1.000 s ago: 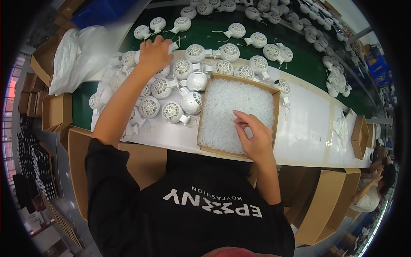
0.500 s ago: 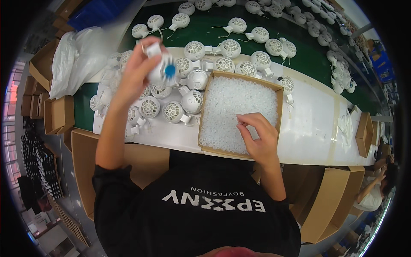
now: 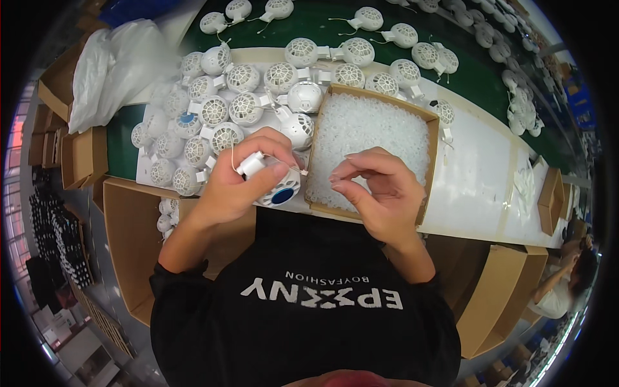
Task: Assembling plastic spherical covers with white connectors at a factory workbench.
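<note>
My left hand [image 3: 233,184] is closed around a small white handheld fan [image 3: 291,187] with a round grille and a blue centre disc. A thin white cord loops over its fingers from the fan's blocky white base. My right hand [image 3: 390,197] hovers over the near part of a shallow cardboard box [image 3: 433,138], thumb and fingertips pinched together; whatever they hold is too small to make out. Small clear plastic pieces [image 3: 367,132] fill that box. Many similar white fans [image 3: 244,79] lie on the white table left of it, one of them showing a blue centre.
Beyond the table runs a green conveyor belt [image 3: 309,29] with more fans. Clear plastic bags [image 3: 106,71] hang at the far left. Open cartons stand below the table edge at left [image 3: 129,258] and right [image 3: 500,303]. A person [image 3: 558,287] sits at the far right.
My left hand has brought the fan from the far left down and toward me, beside the box. The right hand has shifted slightly left, still pinched.
</note>
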Demonstrator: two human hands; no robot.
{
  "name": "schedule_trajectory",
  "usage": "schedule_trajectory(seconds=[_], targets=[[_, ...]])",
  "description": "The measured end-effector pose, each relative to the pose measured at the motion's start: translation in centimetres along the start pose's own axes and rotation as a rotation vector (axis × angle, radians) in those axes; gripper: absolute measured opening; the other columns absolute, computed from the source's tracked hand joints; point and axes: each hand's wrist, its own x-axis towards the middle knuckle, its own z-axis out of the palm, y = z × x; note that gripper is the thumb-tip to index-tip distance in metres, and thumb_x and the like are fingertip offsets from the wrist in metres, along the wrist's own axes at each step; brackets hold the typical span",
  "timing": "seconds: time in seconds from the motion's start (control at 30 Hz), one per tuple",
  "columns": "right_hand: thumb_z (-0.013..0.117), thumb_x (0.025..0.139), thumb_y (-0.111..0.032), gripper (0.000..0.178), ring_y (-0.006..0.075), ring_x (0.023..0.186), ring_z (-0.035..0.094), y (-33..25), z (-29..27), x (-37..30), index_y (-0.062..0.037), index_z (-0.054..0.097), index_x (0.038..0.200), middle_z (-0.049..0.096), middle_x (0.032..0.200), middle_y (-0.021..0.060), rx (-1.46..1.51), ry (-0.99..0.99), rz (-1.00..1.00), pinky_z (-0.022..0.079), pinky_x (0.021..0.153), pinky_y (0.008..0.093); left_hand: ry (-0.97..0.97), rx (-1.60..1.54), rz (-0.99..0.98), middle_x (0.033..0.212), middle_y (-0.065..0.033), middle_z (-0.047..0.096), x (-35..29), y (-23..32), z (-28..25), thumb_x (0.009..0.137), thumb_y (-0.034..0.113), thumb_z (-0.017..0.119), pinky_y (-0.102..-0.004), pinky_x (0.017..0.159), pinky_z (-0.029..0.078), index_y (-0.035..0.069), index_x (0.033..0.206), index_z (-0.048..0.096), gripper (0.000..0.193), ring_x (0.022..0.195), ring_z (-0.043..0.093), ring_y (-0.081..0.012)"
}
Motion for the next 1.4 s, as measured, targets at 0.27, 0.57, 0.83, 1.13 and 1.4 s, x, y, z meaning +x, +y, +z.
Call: schedule_trajectory(seconds=[0.27,0.57,0.83,1.13,1.4], targets=[[0.069,0.078,0.02,0.034,0.024,0.092,0.066,-0.4,1.3,-0.2,0.0069,0.06,0.109,0.064,0.098,0.0171,-0.089,0.02,-0.044,0.056,0.081,0.0329,0.063,0.24,0.107,0.102,-0.0075,0.06,0.6,0.1,2.2,0.09,0.006,0.068,-0.0293,0.088,0.046,0.001,0.098,0.068,0.009,0.097,0.059,-0.0166],[0.071,0.078,0.018,0.031,0.0227,0.091,0.066,0.1,1.2,-0.1,0.006,0.064,0.105,0.066,0.099,0.0167,-0.16,0.035,-0.058,0.055,0.08,0.0319,0.014,0.321,0.15,0.105,-0.0086,0.059,0.3,-0.5,2.5,0.089,0.01,0.071,-0.0298,0.087,0.047,0.002,0.117,0.061,0.031,0.097,0.059,-0.0179],[0.071,0.079,0.017,0.033,0.0239,0.092,0.068,0.2,1.7,-0.2,0.0056,0.062,0.109,0.069,0.097,0.0182,-0.127,-0.04,-0.047,0.056,0.083,0.0347,-0.184,0.255,0.101,0.115,-0.0133,0.054,-0.2,-0.6,2.6,0.086,0.054,0.068,-0.0364,0.096,0.042,-0.002,0.153,0.025,0.097,0.104,0.055,-0.0248],[0.073,0.08,0.014,0.042,0.0261,0.098,0.07,-0.1,2.3,-0.8,0.0069,0.054,0.116,0.07,0.099,0.0204,0.389,0.019,0.289,0.058,0.089,0.0367,-0.234,0.118,0.025,0.128,-0.0176,0.049,-1.0,-1.0,3.1,0.085,0.078,0.046,-0.0377,0.1,0.039,-0.005,0.156,0.007,0.116,0.109,0.051,-0.0257],[0.074,0.078,0.014,0.043,0.0262,0.095,0.071,-1.2,2.2,-0.5,0.0078,0.055,0.116,0.071,0.096,0.0196,0.288,-0.006,0.292,0.059,0.088,0.0362,-0.242,-0.05,-0.056,0.12,-0.0119,0.048,-0.9,-0.3,3.5,0.086,0.079,0.044,-0.0355,0.099,0.039,-0.004,0.157,0.004,0.116,0.105,0.048,-0.021]])
